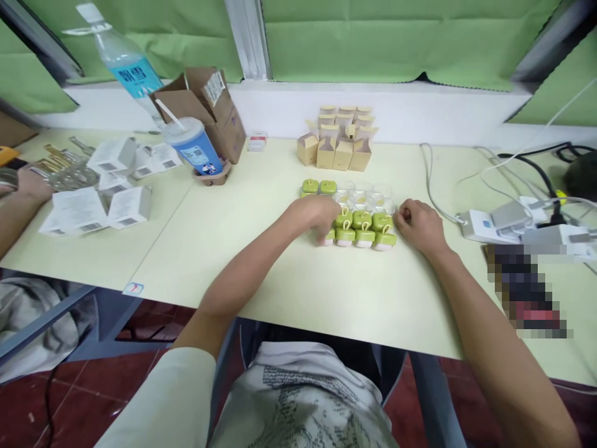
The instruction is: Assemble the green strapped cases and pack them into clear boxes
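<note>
In the head view, small green-lidded cases (362,219) with pale lower parts and loop straps stand in two rows on the table. My left hand (318,214) reaches over the left end of these rows, fingers bent down around a small green case (330,236) that they partly hide. My right hand (422,227) rests on the table by the right end, its fingers curled into a loose fist with nothing visible inside. Behind the rows sit clear plastic pieces (361,196), and more green cases (328,186) stand at their left.
Open small cardboard boxes (342,152) stand at the back. Leftward are a blue cup (198,152), a brown carton (224,118), a large bottle (125,68), white boxes (125,205) and another person's hand (32,183). A power strip (489,227) with cables lies right.
</note>
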Demonstrator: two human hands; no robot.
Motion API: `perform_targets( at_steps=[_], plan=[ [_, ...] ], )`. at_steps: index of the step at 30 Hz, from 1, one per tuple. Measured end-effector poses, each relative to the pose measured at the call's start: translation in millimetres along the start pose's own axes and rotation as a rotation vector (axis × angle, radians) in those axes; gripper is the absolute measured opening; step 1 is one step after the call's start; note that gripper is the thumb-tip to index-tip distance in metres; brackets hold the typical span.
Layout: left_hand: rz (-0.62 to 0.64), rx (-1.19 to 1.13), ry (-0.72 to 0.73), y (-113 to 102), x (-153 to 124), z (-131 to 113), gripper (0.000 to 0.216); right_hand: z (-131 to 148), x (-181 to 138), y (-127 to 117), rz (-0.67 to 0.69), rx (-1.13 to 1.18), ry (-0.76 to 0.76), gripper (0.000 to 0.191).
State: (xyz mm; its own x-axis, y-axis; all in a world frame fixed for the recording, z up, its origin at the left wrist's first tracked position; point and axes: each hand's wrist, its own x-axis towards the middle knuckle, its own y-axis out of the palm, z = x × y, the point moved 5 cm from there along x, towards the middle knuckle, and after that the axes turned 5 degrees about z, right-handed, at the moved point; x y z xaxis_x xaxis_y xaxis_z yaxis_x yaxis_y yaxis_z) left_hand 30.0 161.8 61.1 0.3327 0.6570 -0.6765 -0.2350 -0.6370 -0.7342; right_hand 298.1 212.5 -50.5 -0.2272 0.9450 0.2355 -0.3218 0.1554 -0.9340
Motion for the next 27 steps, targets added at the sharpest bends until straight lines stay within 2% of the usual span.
perform_targets(
  at_steps=[4,10,12,15,18,20,22,27],
  plan=[
    [0.016,-0.029,0.094,1.7,10.9,8.6,0.058,1.3,0.2,-1.7,0.007,-0.012,0.016,0.015],
    [0.005,-0.053,0.158,2.5,15.2,15.4,0.048,-4.0,-0.7,0.7,-0.011,-0.002,-0.001,0.014],
    [-0.085,-0.069,0.192,-4.5,9.7,22.2,0.050,-6.5,-0.7,2.6,-0.020,0.009,-0.005,0.016],
    [-0.322,-0.105,0.225,-22.3,-2.3,39.9,0.057,-7.5,-0.8,4.1,-0.017,0.020,-0.002,0.017],
    [-0.563,-0.121,0.192,-37.0,-6.8,60.5,0.050,-5.0,-1.1,2.3,-0.009,0.011,0.012,0.017],
    [-0.658,-0.106,0.181,-40.5,-1.8,67.9,0.050,-2.7,-1.0,0.9,-0.005,0.000,0.010,0.017],
    [-0.665,-0.088,0.189,-39.0,7.5,68.2,0.051,-1.3,-1.0,0.0,-0.008,-0.002,0.005,0.016],
    [-0.558,-0.042,0.185,-28.6,25.1,55.9,0.040,-4.1,-1.8,1.8,-0.025,0.031,-0.006,0.017]
  ],
)
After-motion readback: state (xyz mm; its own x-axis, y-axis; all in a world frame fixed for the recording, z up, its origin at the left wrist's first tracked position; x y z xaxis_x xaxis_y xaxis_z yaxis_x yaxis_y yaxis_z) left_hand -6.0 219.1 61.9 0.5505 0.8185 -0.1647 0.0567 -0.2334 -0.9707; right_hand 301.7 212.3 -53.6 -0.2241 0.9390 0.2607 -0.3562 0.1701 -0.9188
